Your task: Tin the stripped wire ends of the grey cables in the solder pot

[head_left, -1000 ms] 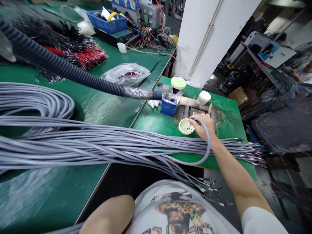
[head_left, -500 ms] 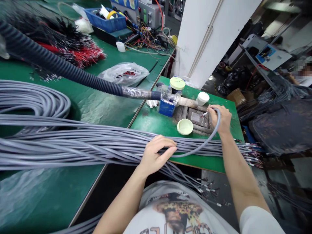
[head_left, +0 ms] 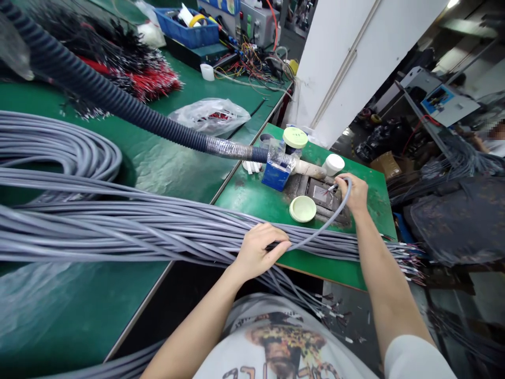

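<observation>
Gripping cable (head_left: 332,219) at a green worktop (head_left: 240,192), both hands' (head_left: 252,251) (head_left: 358,193) fingers (head_left: 276,233) face a white pillar (head_left: 323,42).

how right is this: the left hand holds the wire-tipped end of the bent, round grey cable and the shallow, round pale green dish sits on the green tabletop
Not quite: the head view shows the right hand, not the left hand, holding the wire-tipped end of the bent, round grey cable. The dish is as you say.
</observation>
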A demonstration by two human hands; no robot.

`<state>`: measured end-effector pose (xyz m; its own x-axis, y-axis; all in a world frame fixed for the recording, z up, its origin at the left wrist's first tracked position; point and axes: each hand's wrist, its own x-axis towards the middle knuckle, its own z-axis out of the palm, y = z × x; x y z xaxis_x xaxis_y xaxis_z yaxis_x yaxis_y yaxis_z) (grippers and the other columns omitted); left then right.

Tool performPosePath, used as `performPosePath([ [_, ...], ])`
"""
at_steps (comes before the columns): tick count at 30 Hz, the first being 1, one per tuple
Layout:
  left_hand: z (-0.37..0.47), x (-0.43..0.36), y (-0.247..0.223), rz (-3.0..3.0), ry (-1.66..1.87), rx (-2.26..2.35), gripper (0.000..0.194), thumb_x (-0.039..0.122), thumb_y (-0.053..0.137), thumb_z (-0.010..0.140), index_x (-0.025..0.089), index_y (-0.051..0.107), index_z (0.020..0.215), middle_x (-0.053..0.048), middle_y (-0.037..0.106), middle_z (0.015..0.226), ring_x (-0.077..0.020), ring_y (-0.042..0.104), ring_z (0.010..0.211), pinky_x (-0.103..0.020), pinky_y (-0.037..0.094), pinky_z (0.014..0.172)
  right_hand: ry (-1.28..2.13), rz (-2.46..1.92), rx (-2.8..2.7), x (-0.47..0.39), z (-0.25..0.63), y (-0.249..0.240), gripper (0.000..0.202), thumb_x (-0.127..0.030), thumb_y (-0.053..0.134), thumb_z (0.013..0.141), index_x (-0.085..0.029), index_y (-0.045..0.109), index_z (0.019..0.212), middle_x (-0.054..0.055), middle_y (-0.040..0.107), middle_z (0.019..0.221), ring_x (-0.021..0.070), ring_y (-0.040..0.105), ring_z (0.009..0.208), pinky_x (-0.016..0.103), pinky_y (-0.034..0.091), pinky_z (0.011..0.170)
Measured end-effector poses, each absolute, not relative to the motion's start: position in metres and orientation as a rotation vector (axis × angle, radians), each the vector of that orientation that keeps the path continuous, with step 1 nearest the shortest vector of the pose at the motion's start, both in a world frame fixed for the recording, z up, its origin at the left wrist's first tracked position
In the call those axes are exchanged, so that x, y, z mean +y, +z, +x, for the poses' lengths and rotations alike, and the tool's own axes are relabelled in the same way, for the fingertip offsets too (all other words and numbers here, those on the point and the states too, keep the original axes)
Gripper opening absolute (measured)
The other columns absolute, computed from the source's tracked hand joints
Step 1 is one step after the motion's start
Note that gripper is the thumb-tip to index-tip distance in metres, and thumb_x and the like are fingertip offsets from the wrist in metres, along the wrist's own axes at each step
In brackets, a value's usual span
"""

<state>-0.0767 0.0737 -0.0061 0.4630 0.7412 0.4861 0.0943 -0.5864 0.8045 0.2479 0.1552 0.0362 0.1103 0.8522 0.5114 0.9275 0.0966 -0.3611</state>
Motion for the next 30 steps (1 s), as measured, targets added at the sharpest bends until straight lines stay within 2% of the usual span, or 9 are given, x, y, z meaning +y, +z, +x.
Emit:
performPosePath([
  [11,-0.075,0.076,-0.008,1.977,1.144,0.681,0.005,0.019,0.063,0.084,0.020,0.067,0.085,-0.003,0.073,0.084,-0.0160,0.063,0.079,-0.032,0.043,0.078,-0.115,-1.758,-1.756,0.157,0.246,0.034,0.021,-0.032,0.056,0.084,-0.019,0.072,0.080,0.004,0.073,0.075,0.0191,0.065,0.072,0.029,0.047,0.072],
  [16,-0.075,0.072,0.001,1.837,1.188,0.667,0.008,0.019,0.064,0.084,0.019,0.071,0.088,-0.005,0.073,0.084,-0.0163,0.063,0.079,-0.033,0.044,0.079,-0.074,-1.600,-1.719,0.102,0.221,0.067,0.015,-0.032,0.061,0.085,-0.022,0.072,0.086,0.003,0.074,0.084,0.0191,0.067,0.081,0.031,0.051,0.079],
  [19,-0.066,0.060,0.012,1.606,1.079,0.561,0.014,0.023,0.060,0.087,0.018,0.073,0.089,-0.007,0.073,0.084,-0.0164,0.062,0.080,-0.031,0.046,0.078,0.033,-1.426,-1.756,0.048,0.199,0.080,0.014,-0.022,0.062,0.085,-0.024,0.073,0.093,0.004,0.074,0.092,0.0189,0.068,0.084,0.033,0.054,0.078],
  [21,-0.052,0.048,0.017,1.403,0.881,0.459,0.021,0.030,0.059,0.088,0.016,0.074,0.091,-0.008,0.073,0.083,-0.0161,0.062,0.077,-0.028,0.047,0.073,0.081,-1.239,-1.822,0.014,0.187,0.076,0.024,-0.013,0.064,0.081,-0.026,0.072,0.100,0.004,0.074,0.097,0.0211,0.069,0.090,0.038,0.055,0.081],
  [24,-0.023,0.030,0.018,1.112,0.562,0.366,0.037,0.045,0.059,0.086,0.013,0.072,0.100,-0.008,0.071,0.074,-0.0122,0.057,0.061,-0.024,0.044,0.059,0.083,-1.121,-1.901,-0.031,0.180,0.057,0.045,-0.005,0.067,0.076,-0.029,0.067,0.115,0.006,0.072,0.109,0.0247,0.068,0.096,0.046,0.056,0.083],
  [27,0.003,0.016,0.012,0.975,0.513,0.389,0.049,0.056,0.056,0.083,0.011,0.072,0.093,-0.004,0.064,0.060,-0.0077,0.045,0.049,-0.020,0.035,0.050,0.061,-1.140,-1.944,-0.067,0.178,0.034,0.055,-0.004,0.066,0.076,-0.029,0.061,0.124,0.007,0.071,0.111,0.0266,0.067,0.101,0.050,0.056,0.085],
  [30,0.017,0.006,0.007,0.921,0.528,0.475,0.052,0.058,0.057,0.081,0.010,0.072,0.093,0.000,0.055,0.052,-0.0069,0.040,0.047,-0.021,0.030,0.048,0.019,-1.203,-1.956,-0.094,0.179,0.017,0.057,-0.006,0.065,0.078,-0.031,0.058,0.128,0.006,0.073,0.106,0.0268,0.066,0.104,0.051,0.055,0.086],
])
